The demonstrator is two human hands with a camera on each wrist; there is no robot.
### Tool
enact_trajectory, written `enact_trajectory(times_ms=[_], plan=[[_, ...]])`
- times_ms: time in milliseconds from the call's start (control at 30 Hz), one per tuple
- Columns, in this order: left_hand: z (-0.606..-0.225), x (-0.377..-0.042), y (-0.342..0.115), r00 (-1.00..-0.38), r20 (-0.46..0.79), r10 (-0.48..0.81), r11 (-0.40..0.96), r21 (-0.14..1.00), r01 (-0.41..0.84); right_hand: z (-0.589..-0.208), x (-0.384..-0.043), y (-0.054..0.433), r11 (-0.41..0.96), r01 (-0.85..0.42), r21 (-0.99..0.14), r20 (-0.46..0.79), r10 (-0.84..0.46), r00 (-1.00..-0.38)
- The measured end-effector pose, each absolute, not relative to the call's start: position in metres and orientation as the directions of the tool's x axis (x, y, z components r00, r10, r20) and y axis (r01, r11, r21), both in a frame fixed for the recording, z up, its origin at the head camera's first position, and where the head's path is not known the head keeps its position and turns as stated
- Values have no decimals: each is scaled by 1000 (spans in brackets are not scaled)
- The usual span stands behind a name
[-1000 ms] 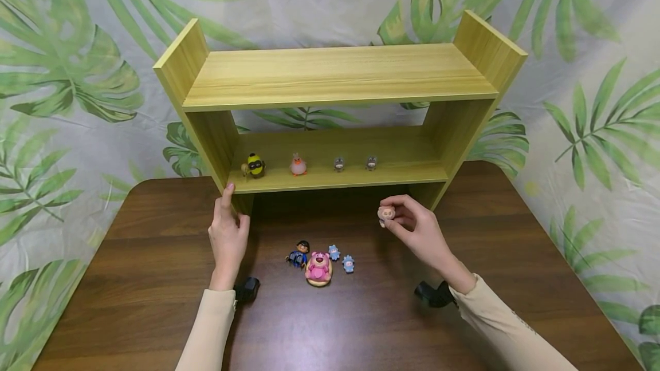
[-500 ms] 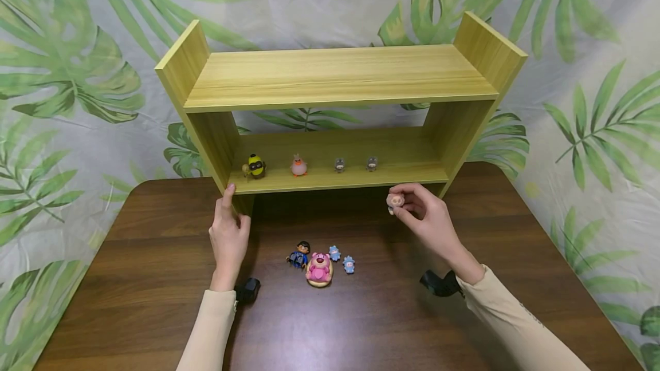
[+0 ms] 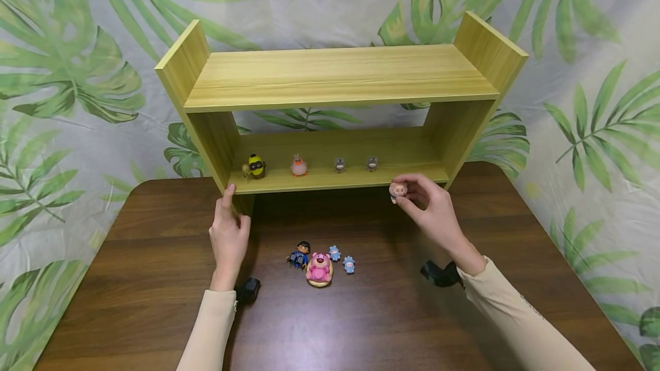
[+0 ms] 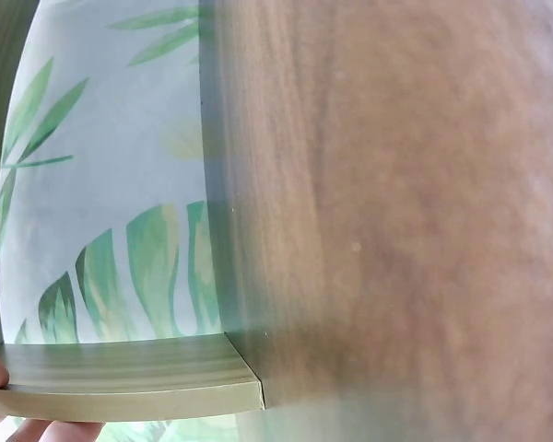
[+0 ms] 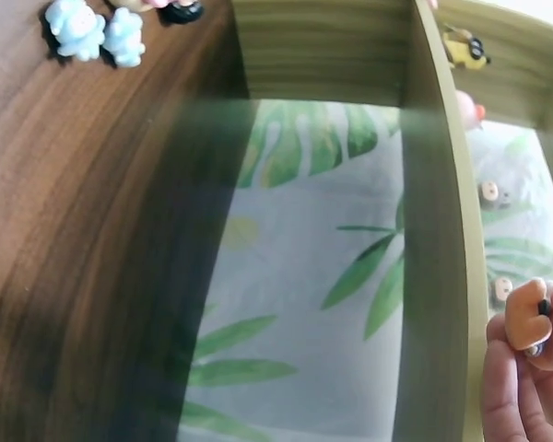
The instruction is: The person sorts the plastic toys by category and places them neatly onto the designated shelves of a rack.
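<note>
My right hand (image 3: 435, 210) pinches a small pink-and-cream figurine (image 3: 398, 190) between thumb and fingertips, in front of the middle board's right end. In the right wrist view the figurine (image 5: 529, 315) shows its orange-brown side, close to the board's front edge. My left hand (image 3: 229, 239) holds the left front corner of the wooden shelf (image 3: 340, 76), fingers on both faces of its board in the left wrist view. On the middle board stand a yellow-and-black figure (image 3: 256, 166), a pink duck-like figure (image 3: 298, 166) and two small grey figurines (image 3: 372, 164).
Lying on the brown table (image 3: 154, 279) are a dark-haired toy figure in blue (image 3: 299, 255), a pink bear (image 3: 319, 268) and two light-blue figurines (image 3: 349, 264). A tiny tan figure (image 3: 245, 170) stands beside the yellow one. Leaf-patterned cloth (image 3: 319, 4) hangs behind the shelf.
My right hand has moved up and slightly right with the pink figurine, from below the middle board to its front edge. The left hand stays at the shelf corner.
</note>
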State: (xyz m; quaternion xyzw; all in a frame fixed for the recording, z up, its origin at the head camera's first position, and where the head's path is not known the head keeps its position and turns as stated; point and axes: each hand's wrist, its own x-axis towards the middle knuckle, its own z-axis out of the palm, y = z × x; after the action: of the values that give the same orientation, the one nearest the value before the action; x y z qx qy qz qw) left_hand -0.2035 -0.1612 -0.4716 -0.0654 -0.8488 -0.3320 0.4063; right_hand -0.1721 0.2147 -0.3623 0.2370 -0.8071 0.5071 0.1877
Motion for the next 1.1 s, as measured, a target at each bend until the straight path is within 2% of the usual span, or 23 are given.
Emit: enact_trajectory(times_ms=[300,567,967,1100], plan=[[-472,-204,-161,-666,730,-156,766,515,384,-334,-168,207,361,-612,-704,592,-178,-786],[-472,-204,-162,-674,721,-160,767,521,375,-340,-183,214,385,-587,-712,584,-139,-800],[-471,-204,-160,-663,731,-162,768,515,380,-328,-187,213,479,-555,-680,583,-104,-805],[-472,-204,-161,-660,733,-165,771,513,377,-337,-197,218,500,-541,-677,579,-93,-810]])
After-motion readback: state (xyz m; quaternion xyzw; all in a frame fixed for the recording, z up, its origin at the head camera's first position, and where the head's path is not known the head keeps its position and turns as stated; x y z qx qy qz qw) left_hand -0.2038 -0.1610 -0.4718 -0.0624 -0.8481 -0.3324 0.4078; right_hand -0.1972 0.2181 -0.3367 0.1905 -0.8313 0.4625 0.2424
